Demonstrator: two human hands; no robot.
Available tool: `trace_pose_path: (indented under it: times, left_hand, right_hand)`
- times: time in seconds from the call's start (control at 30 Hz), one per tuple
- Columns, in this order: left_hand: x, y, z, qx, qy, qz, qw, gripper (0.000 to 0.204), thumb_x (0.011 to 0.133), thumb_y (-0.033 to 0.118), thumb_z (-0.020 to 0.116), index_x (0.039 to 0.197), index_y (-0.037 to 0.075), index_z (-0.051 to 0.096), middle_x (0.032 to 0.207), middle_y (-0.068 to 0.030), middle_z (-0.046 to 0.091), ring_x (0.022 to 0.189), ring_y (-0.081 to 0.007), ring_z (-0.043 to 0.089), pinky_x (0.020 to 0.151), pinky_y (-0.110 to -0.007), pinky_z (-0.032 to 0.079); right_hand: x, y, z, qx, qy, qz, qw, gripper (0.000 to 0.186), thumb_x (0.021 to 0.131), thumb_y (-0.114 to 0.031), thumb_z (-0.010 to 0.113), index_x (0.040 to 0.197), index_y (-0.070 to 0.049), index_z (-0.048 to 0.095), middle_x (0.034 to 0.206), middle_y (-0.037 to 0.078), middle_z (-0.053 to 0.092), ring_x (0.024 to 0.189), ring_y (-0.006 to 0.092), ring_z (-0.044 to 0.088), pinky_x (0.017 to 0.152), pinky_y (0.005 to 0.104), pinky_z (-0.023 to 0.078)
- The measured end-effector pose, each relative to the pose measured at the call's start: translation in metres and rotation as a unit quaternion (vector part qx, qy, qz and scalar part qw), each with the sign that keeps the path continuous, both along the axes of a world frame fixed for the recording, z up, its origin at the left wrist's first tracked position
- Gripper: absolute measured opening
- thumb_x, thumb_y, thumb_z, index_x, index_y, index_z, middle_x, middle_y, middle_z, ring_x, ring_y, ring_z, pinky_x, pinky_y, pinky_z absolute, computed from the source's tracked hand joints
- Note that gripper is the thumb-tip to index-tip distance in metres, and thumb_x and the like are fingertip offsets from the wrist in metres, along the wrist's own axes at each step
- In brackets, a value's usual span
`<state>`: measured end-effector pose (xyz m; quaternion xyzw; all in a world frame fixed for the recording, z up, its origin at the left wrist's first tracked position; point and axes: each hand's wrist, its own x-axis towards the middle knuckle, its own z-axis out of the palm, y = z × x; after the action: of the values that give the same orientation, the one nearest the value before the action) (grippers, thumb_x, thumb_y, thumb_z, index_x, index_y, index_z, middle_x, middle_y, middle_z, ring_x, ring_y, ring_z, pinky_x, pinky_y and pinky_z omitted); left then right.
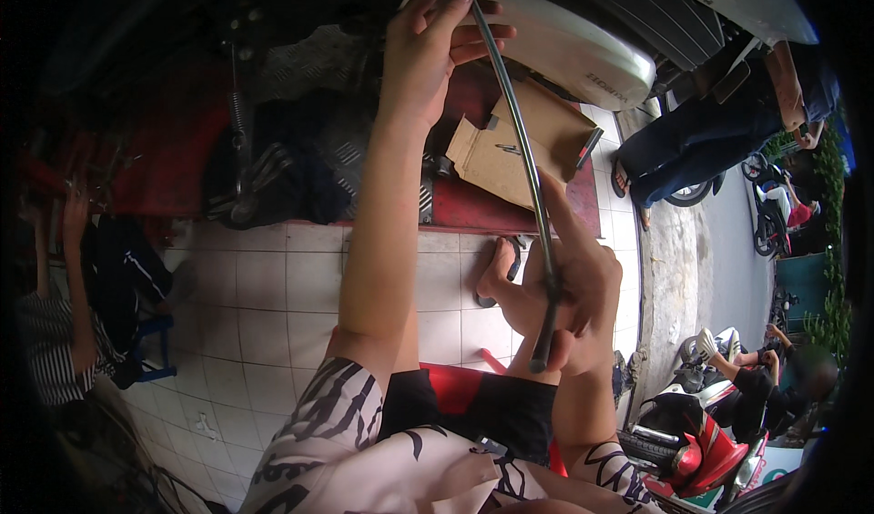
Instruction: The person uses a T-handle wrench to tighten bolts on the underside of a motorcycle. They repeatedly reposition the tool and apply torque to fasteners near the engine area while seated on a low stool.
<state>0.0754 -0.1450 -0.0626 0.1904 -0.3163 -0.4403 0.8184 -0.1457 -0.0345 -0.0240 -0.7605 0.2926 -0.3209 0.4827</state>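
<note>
From the head view, the left hand (435, 54) is raised far up and forward, its forearm running nearly straight from the patterned sleeve at the near edge toward the top of the scene, and its fingers curl around the upper end of a thin dark rod (521, 145). The right hand (564, 286) sits lower and nearer, to the right of the left forearm, closed around the lower part of the same rod with the index finger stretched up along it; the rod's thicker black end pokes out just below that fist. So one rod, slightly bowed, spans between the two hands, gripped at both ends, running from far centre down to near right. Behind its upper end is one white motorbike body panel (583, 50), and beneath the rod's middle lies one flattened cardboard box (496, 154) on a red mat (473, 206). Nearer, a white tiled floor (273, 305) spreads to the left, and one bare foot in a sandal (499, 273) rests on it just left of the right hand. At the far left sits another person in a striped top (45, 350); at the far right one person in dark trousers (692, 141) stands, and another crouches beside one red scooter (701, 450) near the right edge.
</note>
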Motion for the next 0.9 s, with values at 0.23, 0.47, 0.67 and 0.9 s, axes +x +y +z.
trace_pose_path:
  times: [0.23,0.47,0.67,0.9]
  left_hand:
    - [0.004,0.005,-0.002,0.026,-0.012,0.032,0.999,0.027,0.096,0.017,0.052,0.119,0.003,0.054,0.094,-0.0125,0.066,0.075,-0.0235,0.069,0.067,-0.033,0.058]
    - [-0.005,-0.004,0.007,0.025,-0.008,0.025,0.999,0.029,0.096,0.020,0.052,0.120,0.003,0.053,0.095,-0.0133,0.066,0.075,-0.0236,0.069,0.068,-0.032,0.058]
    - [0.006,0.002,-0.002,0.021,-0.049,0.059,0.997,0.030,0.096,0.025,0.049,0.108,-0.002,0.057,0.095,-0.0187,0.067,0.083,-0.0282,0.069,0.072,-0.033,0.058]
    - [0.011,0.049,-0.013,-0.001,-0.010,-0.194,0.981,0.037,0.099,0.028,0.045,0.112,-0.004,0.056,0.092,-0.0137,0.067,0.087,-0.0254,0.067,0.075,-0.035,0.055]
  right_hand:
    - [0.004,-0.001,0.011,0.001,0.004,-0.009,1.000,0.133,0.047,-0.075,0.077,0.135,0.015,0.036,0.055,-0.003,0.034,0.051,0.0044,0.033,0.047,0.0220,0.020]
    - [0.007,0.006,0.046,-0.016,0.091,-0.068,0.993,0.130,0.051,-0.083,0.067,0.131,0.017,0.042,0.050,-0.005,0.039,0.047,0.0021,0.039,0.052,0.0173,0.025]
    - [0.037,0.004,0.050,-0.120,0.119,-0.048,0.984,0.124,0.048,-0.069,0.080,0.128,0.018,0.043,0.049,-0.004,0.035,0.047,0.0029,0.039,0.047,0.0191,0.026]
    - [0.063,0.013,0.047,-0.177,0.182,-0.022,0.967,0.118,0.052,-0.059,0.085,0.124,0.023,0.042,0.044,0.004,0.043,0.044,0.0089,0.048,0.046,0.0242,0.037]
